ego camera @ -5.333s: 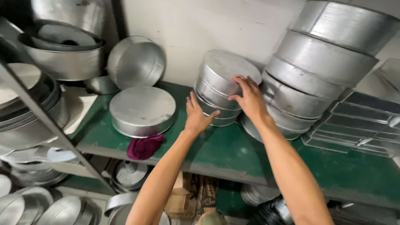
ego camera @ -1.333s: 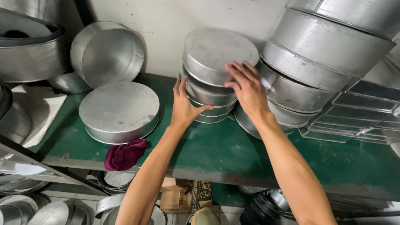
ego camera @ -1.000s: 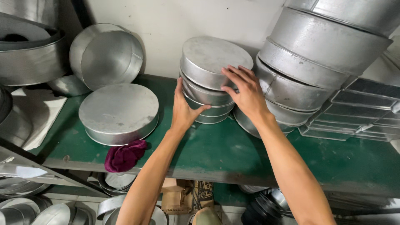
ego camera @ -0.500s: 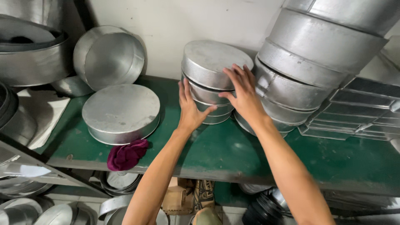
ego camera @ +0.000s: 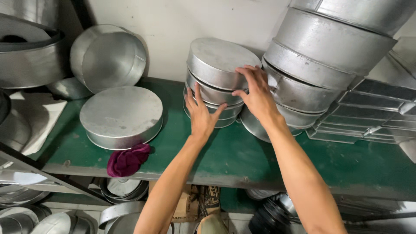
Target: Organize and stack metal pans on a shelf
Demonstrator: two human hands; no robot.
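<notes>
Two bare hands press against a small stack of round metal pans leaning on the white wall at the back of a green shelf. The left hand is spread wide, fingers fanned and palm flat against the lower pans of the stack, closed around nothing. The right hand is also open, its fingers stretched over the side of the upper pans, its thumb pointing toward the left hand; it touches rather than grips. The stack tilts, its top pan's flat base turned up and toward the camera.

Just to the right, touching the stack, a taller leaning column of larger round pans climbs out of the frame, with flat rectangular trays piled beside it. To the left, well apart from the hands, a wide upturned pan lies flat on the shelf with a crumpled maroon cloth at its front edge. Another round pan stands on its rim against the wall. More metalware fills the rack below.
</notes>
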